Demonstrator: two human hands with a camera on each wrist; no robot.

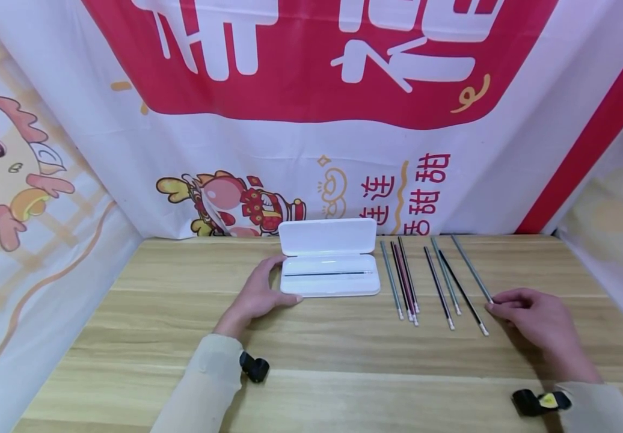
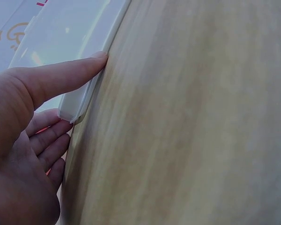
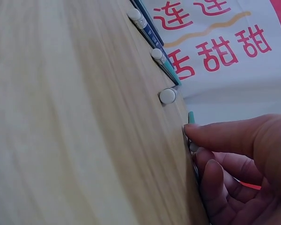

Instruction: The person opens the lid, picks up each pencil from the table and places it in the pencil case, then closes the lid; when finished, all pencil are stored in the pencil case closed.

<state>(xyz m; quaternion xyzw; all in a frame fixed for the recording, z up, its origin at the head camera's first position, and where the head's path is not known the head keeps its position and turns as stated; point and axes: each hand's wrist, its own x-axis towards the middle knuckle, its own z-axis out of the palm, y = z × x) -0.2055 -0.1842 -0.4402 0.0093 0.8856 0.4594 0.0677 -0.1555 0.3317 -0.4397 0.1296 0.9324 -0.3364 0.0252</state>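
Observation:
A white pencil case (image 1: 330, 288) lies with its lid raised, and one dark pencil (image 1: 328, 273) lies lengthwise inside. My left hand (image 1: 260, 291) holds its left end, thumb along the front edge and fingers at the side; in the left wrist view the thumb rests on the case (image 2: 79, 42). At the right, my right hand (image 1: 533, 316) pinches the near end of a grey-green pencil (image 1: 471, 267) between thumb and forefinger. That pencil lies along the tabletop, its far end near the back edge. In the right wrist view the fingers hide most of it.
Several eraser-tipped pencils (image 1: 405, 279) lie between the case and my right hand, white ends towards me. Another loose group includes a black pencil (image 1: 463, 293) nearest that hand. A printed cloth (image 1: 311, 138) hangs behind the wooden table (image 1: 344, 349).

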